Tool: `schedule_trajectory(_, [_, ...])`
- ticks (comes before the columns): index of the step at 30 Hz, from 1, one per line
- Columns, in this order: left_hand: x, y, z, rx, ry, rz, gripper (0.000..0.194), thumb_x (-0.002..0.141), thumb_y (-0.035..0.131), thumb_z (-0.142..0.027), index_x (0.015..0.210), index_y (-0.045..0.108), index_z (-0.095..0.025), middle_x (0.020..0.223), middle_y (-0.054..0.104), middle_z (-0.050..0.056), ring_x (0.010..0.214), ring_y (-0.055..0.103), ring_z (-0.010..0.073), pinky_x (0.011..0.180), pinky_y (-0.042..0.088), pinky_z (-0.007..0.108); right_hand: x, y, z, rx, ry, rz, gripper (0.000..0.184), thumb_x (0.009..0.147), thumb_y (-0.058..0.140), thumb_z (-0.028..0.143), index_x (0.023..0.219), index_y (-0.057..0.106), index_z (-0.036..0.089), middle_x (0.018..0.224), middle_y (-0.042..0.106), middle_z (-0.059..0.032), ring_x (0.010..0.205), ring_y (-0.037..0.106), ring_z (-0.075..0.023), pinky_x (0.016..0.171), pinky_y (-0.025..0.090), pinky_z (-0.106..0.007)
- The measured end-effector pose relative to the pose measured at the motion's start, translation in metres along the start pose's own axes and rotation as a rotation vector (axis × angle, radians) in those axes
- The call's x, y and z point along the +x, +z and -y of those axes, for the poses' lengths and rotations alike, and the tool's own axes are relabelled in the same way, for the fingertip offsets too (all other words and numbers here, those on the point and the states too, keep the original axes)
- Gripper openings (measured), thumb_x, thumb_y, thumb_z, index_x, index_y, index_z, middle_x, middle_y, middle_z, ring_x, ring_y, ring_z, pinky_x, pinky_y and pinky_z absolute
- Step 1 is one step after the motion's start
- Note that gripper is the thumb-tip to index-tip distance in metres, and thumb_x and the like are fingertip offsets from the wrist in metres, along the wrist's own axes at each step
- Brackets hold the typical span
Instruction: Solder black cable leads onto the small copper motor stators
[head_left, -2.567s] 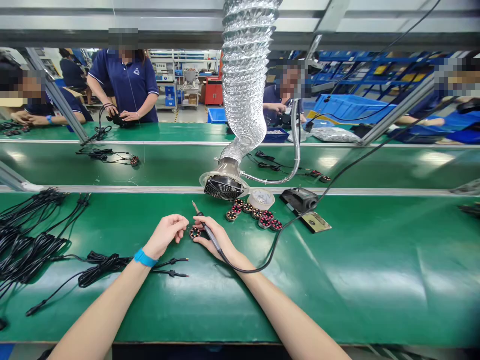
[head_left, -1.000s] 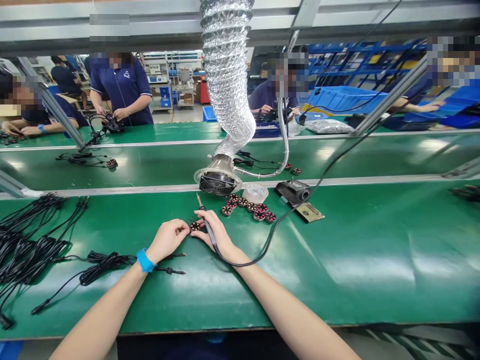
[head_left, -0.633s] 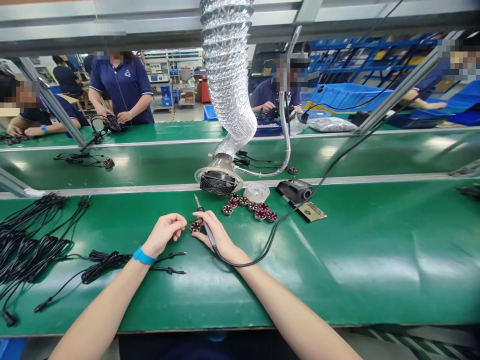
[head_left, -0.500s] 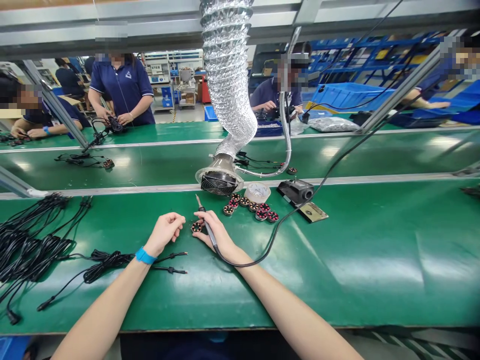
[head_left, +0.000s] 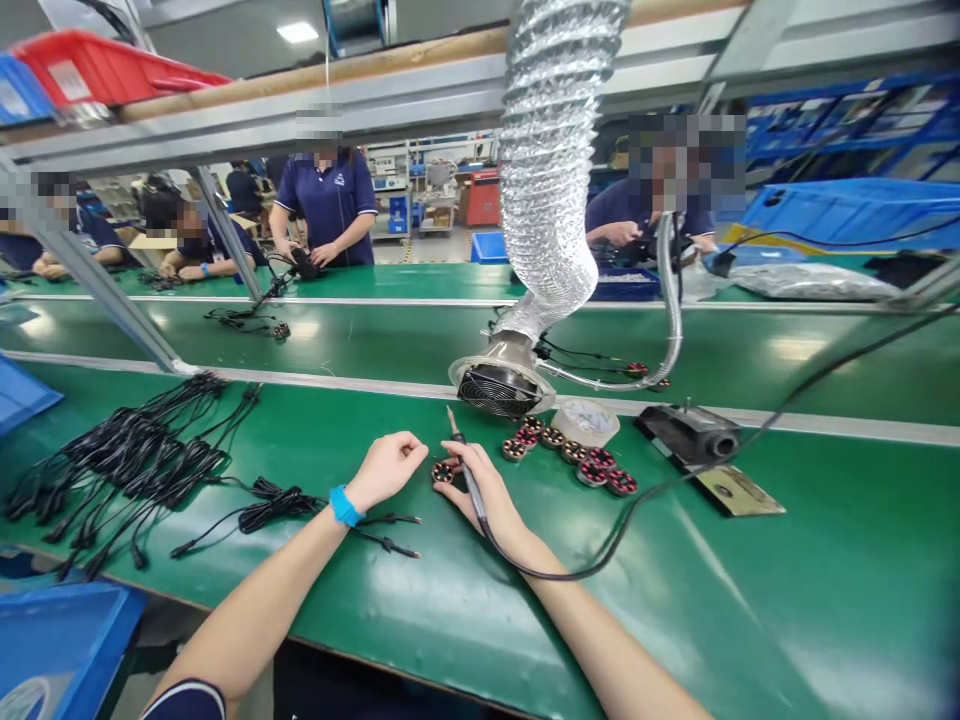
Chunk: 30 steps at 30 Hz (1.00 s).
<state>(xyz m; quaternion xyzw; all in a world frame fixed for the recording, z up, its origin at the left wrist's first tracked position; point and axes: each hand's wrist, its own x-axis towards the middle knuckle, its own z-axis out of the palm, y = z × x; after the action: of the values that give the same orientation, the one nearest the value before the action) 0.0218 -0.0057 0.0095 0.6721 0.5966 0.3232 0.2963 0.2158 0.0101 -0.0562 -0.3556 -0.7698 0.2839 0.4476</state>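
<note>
My right hand [head_left: 489,489] grips a soldering iron [head_left: 466,470] like a pen, its tip pointing up and away, and its fingertips also touch a small round stator with copper windings [head_left: 442,472] on the green bench [head_left: 750,600]. My left hand [head_left: 386,466], with a blue wrist strap [head_left: 344,505], is curled just left of the stator; what its fingertips pinch is too small to see. Two black wire ends [head_left: 390,532] lie below the left wrist. The iron's black cord [head_left: 637,510] runs off to the right.
Several more stators [head_left: 577,456] and a white tub [head_left: 589,420] sit under the fume duct's fan inlet [head_left: 501,385]. An iron stand [head_left: 694,435] is at right, black cable bundles [head_left: 127,460] at left, a blue bin [head_left: 52,640] at lower left. Other people work across the belt.
The view has swung left and tilted, bringing the blue bin and red shelf bins into sight. Both hands keep the same grip around the stator and iron.
</note>
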Motion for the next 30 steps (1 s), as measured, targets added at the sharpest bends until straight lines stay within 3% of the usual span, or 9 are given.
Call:
schedule_trajectory(4, [0.032,-0.047,0.012,0.491,0.077,0.006,0.033,0.094,0.046,-0.036,0.080,0.070,-0.018,0.075,0.069,0.007,0.066,0.060,0.0175,0.060,0.042,0.026,-0.002,0.004,-0.005,-0.039,-0.043,-0.006,0.049,0.084,0.069,0.026,0.130,0.052,0.027,0.106,0.056,-0.0059,0.089,0.064,-0.0215,0.085,0.056,-0.037])
schedule_trajectory(6, [0.056,-0.073,0.023,0.760,0.008,0.011,0.029,0.093,0.047,-0.026,0.080,0.071,-0.014,0.086,0.070,0.013,0.078,0.064,0.0219,0.068,0.044,0.030,-0.002,0.007,-0.011,-0.076,-0.051,-0.055,0.045,0.085,0.067,0.033,0.128,0.053,0.026,0.103,0.055,-0.0059,0.086,0.064,-0.0218,0.080,0.057,-0.037])
schedule_trajectory(9, [0.086,-0.110,0.043,0.889,-0.075,-0.051,0.021,0.089,0.050,-0.009,0.089,0.071,-0.008,0.109,0.065,0.021,0.100,0.062,0.0263,0.083,0.046,0.035,0.001,0.011,-0.018,-0.101,-0.071,-0.079,0.043,0.086,0.066,0.039,0.125,0.054,0.025,0.099,0.056,-0.0058,0.084,0.065,-0.0221,0.077,0.057,-0.037])
schedule_trajectory(12, [0.101,-0.132,0.061,0.957,-0.098,-0.071,0.017,0.092,0.056,-0.017,0.103,0.067,-0.010,0.120,0.062,0.016,0.111,0.058,0.0250,0.094,0.047,0.040,0.002,0.011,-0.017,-0.123,-0.100,-0.079,0.041,0.086,0.065,0.040,0.123,0.055,0.025,0.100,0.056,-0.0060,0.084,0.065,-0.0221,0.077,0.057,-0.036])
schedule_trajectory(15, [0.111,-0.139,0.074,0.995,-0.109,-0.063,0.030,0.093,0.060,-0.033,0.117,0.061,-0.014,0.121,0.061,0.010,0.107,0.061,0.0231,0.092,0.051,0.045,0.000,0.007,-0.010,-0.141,-0.102,-0.043,0.041,0.087,0.065,0.035,0.126,0.053,0.026,0.103,0.056,-0.0063,0.087,0.065,-0.0220,0.081,0.057,-0.037])
schedule_trajectory(18, [0.121,-0.140,0.087,1.013,-0.112,-0.050,0.035,0.092,0.062,-0.034,0.119,0.060,-0.013,0.120,0.061,0.012,0.105,0.062,0.0230,0.090,0.053,0.044,-0.001,0.003,-0.002,-0.123,-0.088,-0.004,0.046,0.087,0.065,0.028,0.130,0.050,0.027,0.106,0.056,-0.0064,0.090,0.064,-0.0219,0.085,0.055,-0.037])
schedule_trajectory(22, [0.127,-0.143,0.103,1.019,-0.095,-0.050,0.022,0.095,0.051,-0.019,0.110,0.062,-0.006,0.124,0.058,0.019,0.113,0.057,0.0271,0.096,0.048,0.045,-0.001,0.000,0.003,-0.098,-0.067,0.001,0.049,0.085,0.068,0.023,0.131,0.049,0.027,0.108,0.054,-0.0067,0.092,0.063,-0.0217,0.088,0.054,-0.037])
schedule_trajectory(25, [0.121,-0.146,0.110,1.001,-0.073,-0.042,0.026,0.091,0.038,-0.003,0.099,0.063,-0.003,0.121,0.056,0.026,0.116,0.053,0.0296,0.099,0.042,0.041,-0.002,-0.002,0.004,-0.086,-0.054,0.013,0.050,0.085,0.069,0.022,0.131,0.049,0.026,0.110,0.054,-0.0068,0.093,0.062,-0.0215,0.090,0.053,-0.038])
schedule_trajectory(30, [0.112,-0.149,0.106,0.932,-0.070,-0.073,0.024,0.082,0.041,-0.002,0.098,0.059,-0.006,0.107,0.059,0.023,0.103,0.058,0.0293,0.091,0.043,0.039,-0.002,-0.002,0.003,-0.084,-0.050,0.023,0.049,0.085,0.068,0.023,0.131,0.050,0.026,0.108,0.054,-0.0060,0.093,0.062,-0.0210,0.090,0.052,-0.037])
